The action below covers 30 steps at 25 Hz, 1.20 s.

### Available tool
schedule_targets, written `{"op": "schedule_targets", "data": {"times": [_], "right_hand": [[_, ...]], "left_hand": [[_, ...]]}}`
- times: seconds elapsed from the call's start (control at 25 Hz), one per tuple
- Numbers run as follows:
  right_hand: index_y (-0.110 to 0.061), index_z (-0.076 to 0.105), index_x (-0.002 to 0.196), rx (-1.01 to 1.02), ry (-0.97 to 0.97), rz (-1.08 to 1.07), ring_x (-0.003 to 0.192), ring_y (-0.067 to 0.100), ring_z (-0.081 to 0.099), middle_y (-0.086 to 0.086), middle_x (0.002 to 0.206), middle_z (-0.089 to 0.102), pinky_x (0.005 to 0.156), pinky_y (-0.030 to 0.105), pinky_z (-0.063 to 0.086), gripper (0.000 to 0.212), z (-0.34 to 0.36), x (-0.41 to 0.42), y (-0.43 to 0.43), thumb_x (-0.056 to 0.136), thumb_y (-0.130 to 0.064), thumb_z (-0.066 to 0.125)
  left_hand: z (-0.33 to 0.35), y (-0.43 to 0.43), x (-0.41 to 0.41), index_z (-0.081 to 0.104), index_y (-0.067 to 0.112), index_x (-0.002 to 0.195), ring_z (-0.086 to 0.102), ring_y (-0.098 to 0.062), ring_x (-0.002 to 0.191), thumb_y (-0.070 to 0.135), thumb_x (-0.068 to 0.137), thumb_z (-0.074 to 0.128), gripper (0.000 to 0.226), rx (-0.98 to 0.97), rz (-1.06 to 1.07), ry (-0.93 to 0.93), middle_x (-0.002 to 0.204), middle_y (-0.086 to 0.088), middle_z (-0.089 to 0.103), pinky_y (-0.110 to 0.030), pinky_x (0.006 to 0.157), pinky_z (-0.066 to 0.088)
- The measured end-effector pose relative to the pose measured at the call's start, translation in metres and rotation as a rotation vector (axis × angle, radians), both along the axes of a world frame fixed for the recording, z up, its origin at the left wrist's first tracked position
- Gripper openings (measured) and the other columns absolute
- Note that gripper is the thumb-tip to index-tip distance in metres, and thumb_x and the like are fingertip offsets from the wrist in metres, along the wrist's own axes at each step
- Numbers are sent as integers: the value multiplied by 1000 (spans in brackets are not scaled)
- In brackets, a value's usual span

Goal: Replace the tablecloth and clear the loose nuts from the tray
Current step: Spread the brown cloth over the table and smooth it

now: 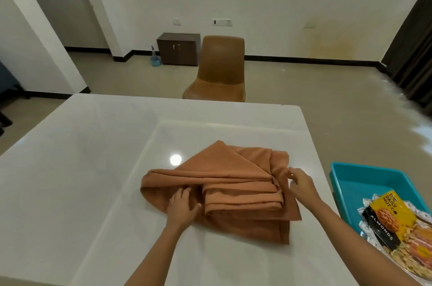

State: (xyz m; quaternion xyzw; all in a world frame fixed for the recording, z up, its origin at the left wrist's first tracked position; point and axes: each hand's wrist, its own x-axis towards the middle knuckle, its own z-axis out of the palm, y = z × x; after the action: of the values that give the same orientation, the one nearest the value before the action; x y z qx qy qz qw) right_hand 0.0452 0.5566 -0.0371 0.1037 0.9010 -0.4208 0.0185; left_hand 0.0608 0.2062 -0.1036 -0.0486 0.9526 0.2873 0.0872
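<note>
With my right grip [300,181] pinching the folded tablecloth [236,187] lying between my hands and my left grip [183,206] open flat on it, a careless outward shake could knock the teal tray [364,180] just right of my right grip.

Right edge cuts off the nut tray [370,236].

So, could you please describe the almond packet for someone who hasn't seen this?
Find the white table; a teal tray sits beside its right edge. At the tray's near end lies the almond packet, the only yellow-and-black item, printed ALMONDS.
</note>
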Motion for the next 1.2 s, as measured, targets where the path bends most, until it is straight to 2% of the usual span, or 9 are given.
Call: {"op": "schedule_targets", "data": {"times": [0.04, 0.12, 0.2, 0.28, 0.48, 0.64, 0.76, 0.96, 1.2], "right_hand": [[-24, 57, 89, 28, 26, -34, 97, 28, 59, 1, 94, 58, 78, 31, 48, 2, 2, -2, -8, 89, -24, 59], [-28, 53, 96, 185, -121, 18, 114, 32, 50, 7, 110, 53, 93, 39, 45, 49, -7, -10, -23, 73, -71, 57], [-21, 53, 110, 451, -273, 93, 139, 40, 16, 21, 142, 28, 114, 51, 13, 79, -28, -14, -40, 62, -84, 50], [-16, 50, 117, 507, -316, 80, 142, 42, -4, 24, 151, 10, 114, 54, -5, 82, -36, -18, -50, 64, -78, 58], [-26, 66, 101, 607, -123, 27, 131, 38, 19, 11, 141, 30, 114, 54, 6, 26, -3, -54, -46, 77, -36, 66], [-19, 68, 93, 836, 417, 82, 119, 40, 40, 12, 126, 49, 109, 57, 20, 19, 86, -149, -40, 80, -8, 60], [-21, 65, 113, 767, 666, 140, 129, 37, 37, 13, 140, 44, 112, 55, 21, 26, 127, -218, -50, 87, -19, 62], [-26, 9, 149, 376, 125, 194, 139, 36, 22, 15, 154, 16, 111, 50, 24, 84, 57, -200, -64, 85, -50, 57], [-6, 10, 147, 499, -424, 212, 141, 46, 7, 28, 152, 10, 111, 61, 4, 123, -40, -103, -75, 61, -78, 61]], "left_hand": [[-3, 7, -4, 35, 21, 142, 31, -27, 136, 51, 86, 47, 65, -8, -38, 2, 147, -5, 37, -44, 115, 22], [-12, 20, -11, 27, 21, 147, 25, -29, 140, 51, 85, 28, 69, -24, -80, 0, 151, -7, 31, -49, 117, 12], [-25, 31, -14, 14, 21, 151, 11, -30, 145, 52, 84, 12, 74, -36, -54, -32, 157, -7, 19, -50, 117, 3], [-38, 37, -16, 4, 21, 152, 0, -27, 147, 62, 75, -5, 88, -62, 3, -58, 160, -6, 8, -47, 117, -4], [-42, 37, -12, -10, 22, 150, -8, -19, 147, 67, 70, -12, 92, -121, 28, -66, 160, -1, -1, -43, 116, -10], [-49, 28, -9, -9, 29, 149, 10, -21, 146, 73, 81, -12, 81, -235, -23, -78, 157, -4, 22, -46, 115, 1], [-61, 28, -7, -3, 37, 150, 15, -18, 139, 65, 91, 2, 65, -243, 4, -67, 151, -4, 34, -52, 111, 12], [-40, 45, -9, 15, 37, 149, 11, -18, 146, 69, 73, 2, 84, -297, 91, -68, 158, 6, 16, -49, 116, 4], [-20, 61, -34, 50, 19, 126, 42, -29, 125, 58, 86, 41, 57, -267, 145, 62, 134, -7, 47, -43, 108, 33]]}}
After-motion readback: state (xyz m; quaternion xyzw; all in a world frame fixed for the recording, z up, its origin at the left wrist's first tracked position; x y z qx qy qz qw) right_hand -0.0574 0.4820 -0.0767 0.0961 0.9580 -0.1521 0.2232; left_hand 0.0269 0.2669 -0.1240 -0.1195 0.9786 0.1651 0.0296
